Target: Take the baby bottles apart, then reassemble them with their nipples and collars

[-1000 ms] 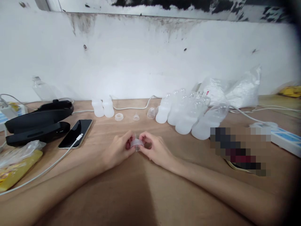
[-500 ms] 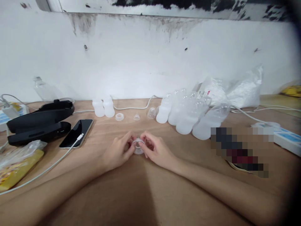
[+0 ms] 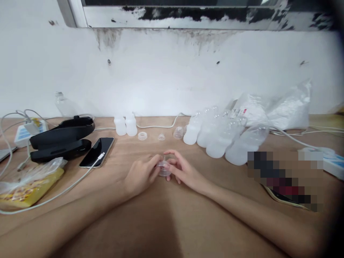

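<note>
Near the middle of the wooden table, a clear baby bottle nipple in a ridged screw ring (image 3: 164, 172) is held between both hands, its tip pointing up. My left hand (image 3: 141, 173) is closed on its left side, fingertips partly hidden. My right hand (image 3: 185, 173) grips the right side with thumb and lower fingers, while the index finger curves past the nipple tip. Just beyond lie a loose screw ring (image 3: 142, 135), a small loose nipple (image 3: 161, 137) and a clear domed cap (image 3: 177, 133). Two uncapped white bottles (image 3: 131, 125) stand behind on the left.
Several capped milky bottles (image 3: 215, 145) stand at the right, with a plastic bag (image 3: 288, 107) behind. To the left are a phone (image 3: 98, 152) with a cable plug on it, a black case (image 3: 61, 134) and a yellow packet (image 3: 40, 186). Power strips lie on both sides.
My right index finger has lifted and stretched out from the ring. The nipple tip now shows above the ring. The whole view has shifted slightly, moving everything right and down.
</note>
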Demonstrator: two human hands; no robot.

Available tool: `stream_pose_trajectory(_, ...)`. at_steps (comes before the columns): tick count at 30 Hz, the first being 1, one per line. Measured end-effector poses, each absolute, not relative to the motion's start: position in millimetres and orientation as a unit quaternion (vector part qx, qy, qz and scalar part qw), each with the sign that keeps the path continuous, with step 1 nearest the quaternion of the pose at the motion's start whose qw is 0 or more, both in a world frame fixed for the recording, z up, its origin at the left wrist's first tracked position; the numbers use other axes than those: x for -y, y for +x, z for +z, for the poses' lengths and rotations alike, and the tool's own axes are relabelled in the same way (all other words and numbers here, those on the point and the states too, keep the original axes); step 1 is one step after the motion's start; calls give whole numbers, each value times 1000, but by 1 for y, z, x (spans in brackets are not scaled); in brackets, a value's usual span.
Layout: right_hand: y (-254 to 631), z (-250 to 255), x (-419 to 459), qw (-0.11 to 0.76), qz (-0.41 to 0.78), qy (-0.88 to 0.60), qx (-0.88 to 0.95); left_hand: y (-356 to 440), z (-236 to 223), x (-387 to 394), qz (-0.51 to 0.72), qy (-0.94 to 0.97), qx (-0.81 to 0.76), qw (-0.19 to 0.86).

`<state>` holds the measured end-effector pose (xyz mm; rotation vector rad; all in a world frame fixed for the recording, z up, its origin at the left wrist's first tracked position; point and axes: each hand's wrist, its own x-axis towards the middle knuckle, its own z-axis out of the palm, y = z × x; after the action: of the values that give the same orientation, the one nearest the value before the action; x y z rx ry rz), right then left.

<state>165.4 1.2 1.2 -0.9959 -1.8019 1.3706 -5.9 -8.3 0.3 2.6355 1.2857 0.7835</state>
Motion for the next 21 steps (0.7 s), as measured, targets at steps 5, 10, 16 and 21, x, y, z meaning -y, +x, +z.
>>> stream_pose_trajectory(5,168,-2,-8,366,605,-349,615,-19,20,2,227,908,-349,-43)
stream_pose_trajectory(10,167,-3,-9,383,623,-339,592,-64,42,-62,420,718,-555,-15)
stream_pose_trajectory(16,166,-4,-9,375,624,-334,599,-113,40,-141,440,643,-622,75)
stream_pose_trajectory(21,167,-5,-11,371,626,-328,603,-117,25,-151,464,636,-598,150)
